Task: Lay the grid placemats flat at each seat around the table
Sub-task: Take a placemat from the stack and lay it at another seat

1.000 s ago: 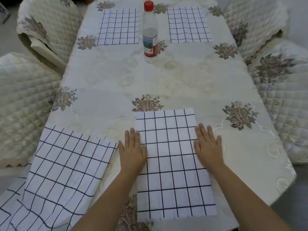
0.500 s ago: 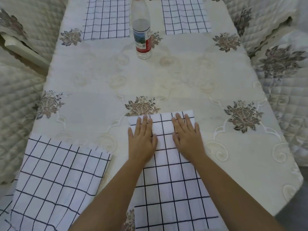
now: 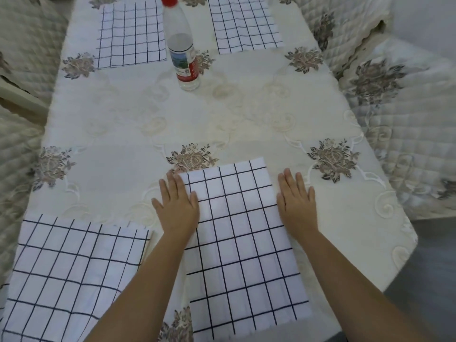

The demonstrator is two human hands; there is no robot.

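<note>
both hands flat on the side edges of the near placemat (image 3: 241, 243), smoothing it onto the counter (image 3: 172, 119)

left hand (image 3: 177, 206) and right hand (image 3: 297, 206) both spread flat with fingers straight, gripping nothing, each half on the mat and half on the cloth. mat sits at the near seat, a bit skewed, faint creases low down. best to keep palms flat, sweep outward and toward the near edge, then square it to the rim. left mat (image 3: 69, 272) looks rumpled; two far mats (image 3: 130, 33) flank a bottle (image 3: 183, 50).

Table (image 3: 222, 114): four placemats (image 3: 241, 233), bottle (image 3: 183, 53).
</note>
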